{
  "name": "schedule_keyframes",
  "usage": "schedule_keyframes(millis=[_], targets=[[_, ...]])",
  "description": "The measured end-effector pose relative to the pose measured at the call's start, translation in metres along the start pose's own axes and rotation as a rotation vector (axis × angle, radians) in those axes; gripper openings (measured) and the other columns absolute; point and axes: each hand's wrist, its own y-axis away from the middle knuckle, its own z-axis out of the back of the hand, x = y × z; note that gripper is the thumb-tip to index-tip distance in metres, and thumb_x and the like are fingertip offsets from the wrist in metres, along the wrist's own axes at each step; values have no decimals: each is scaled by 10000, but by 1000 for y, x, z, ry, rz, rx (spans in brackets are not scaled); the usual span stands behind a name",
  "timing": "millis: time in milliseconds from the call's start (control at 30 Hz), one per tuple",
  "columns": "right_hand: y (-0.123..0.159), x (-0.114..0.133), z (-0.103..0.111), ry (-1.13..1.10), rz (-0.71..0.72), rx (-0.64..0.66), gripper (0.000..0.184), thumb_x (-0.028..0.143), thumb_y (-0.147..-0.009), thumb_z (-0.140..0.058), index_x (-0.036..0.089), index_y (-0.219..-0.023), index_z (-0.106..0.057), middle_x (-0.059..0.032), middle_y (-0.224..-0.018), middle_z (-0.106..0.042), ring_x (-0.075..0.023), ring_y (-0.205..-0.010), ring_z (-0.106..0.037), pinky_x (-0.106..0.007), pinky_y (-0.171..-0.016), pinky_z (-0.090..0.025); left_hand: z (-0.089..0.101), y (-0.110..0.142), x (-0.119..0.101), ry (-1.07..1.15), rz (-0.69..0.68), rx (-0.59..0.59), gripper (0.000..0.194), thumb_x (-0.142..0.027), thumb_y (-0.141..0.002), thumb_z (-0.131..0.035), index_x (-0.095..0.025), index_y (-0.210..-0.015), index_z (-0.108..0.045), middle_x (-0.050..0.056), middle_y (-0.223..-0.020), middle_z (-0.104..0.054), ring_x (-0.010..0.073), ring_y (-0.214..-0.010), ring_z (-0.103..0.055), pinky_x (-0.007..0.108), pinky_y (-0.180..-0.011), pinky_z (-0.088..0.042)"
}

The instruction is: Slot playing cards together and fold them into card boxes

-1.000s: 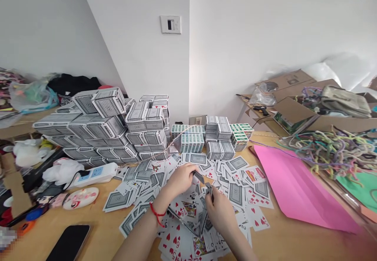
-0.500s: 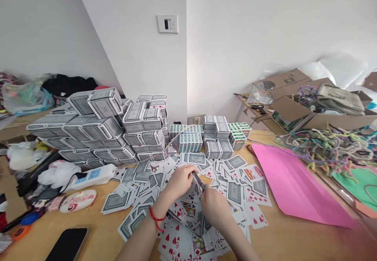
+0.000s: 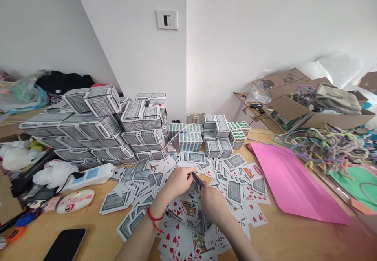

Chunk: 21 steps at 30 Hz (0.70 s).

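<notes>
My left hand [image 3: 182,180] and my right hand [image 3: 213,204] are both closed on a folded playing card [image 3: 198,179], seen nearly edge-on between them. Fingertips pinch it at its two ends; whether it is one card or more I cannot tell. Below the hands spreads a loose heap of playing cards [image 3: 173,239], some face up, some showing grey patterned backs. A folded strip of card [image 3: 184,222] stands on edge in the heap, close under my wrists. A red cord bracelet [image 3: 155,219] circles my left wrist.
Blocks folded from cards [image 3: 103,100] are stacked high at the back left. Green card packs [image 3: 190,141] stand at centre back. A pink sheet [image 3: 290,186] lies right, beside a tangle of coloured yarn [image 3: 326,147]. A phone [image 3: 66,245] and a power strip [image 3: 94,176] lie left.
Both hands stay on the folded card, which has turned slightly and sits a little flatter between the fingers. The camera view has shifted slightly. The loose cards look the same.
</notes>
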Motion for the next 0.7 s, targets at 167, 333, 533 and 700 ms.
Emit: schedule_keyframes(millis=[167,333,533,700], targets=[[0,-9,0,-249,-118,-77,339,285,-894,-335,102,-1038,-581,-161,-808,-675,-242,-701,-648,-279,-570,-425,14,5,-3,73,-15,94,334,-192,-766,-449,-305,-983,-677,5,-953,-706,222,-840,-647,334,-753,-485],[1,-32,2,-679,-140,-231,546,532,-882,-225,178,-969,-631,-53,-630,-641,-214,-636,-619,-282,-592,-431,48,16,-4,180,63,31,354,-339,-838,-417,-291,-1143,-591,22,-1202,-593,227,-1050,-575,327,-864,-458],[-24,-54,3,-1118,12,-413,593,632,-813,-323,149,-887,-659,-81,-803,-652,-231,-808,-614,-332,-738,-475,58,71,21,481,177,-134,473,-472,-817,-465,-283,-1249,-492,55,-1312,-493,271,-1213,-433,416,-990,-361],[-48,-40,2,-1403,246,-191,513,581,-806,-435,186,-1081,-612,-117,-1127,-616,-248,-1065,-549,-403,-921,-410,39,115,25,571,195,-16,917,-620,-648,-580,-287,-1403,-181,66,-1476,-198,281,-1339,-188,433,-1073,-219]])
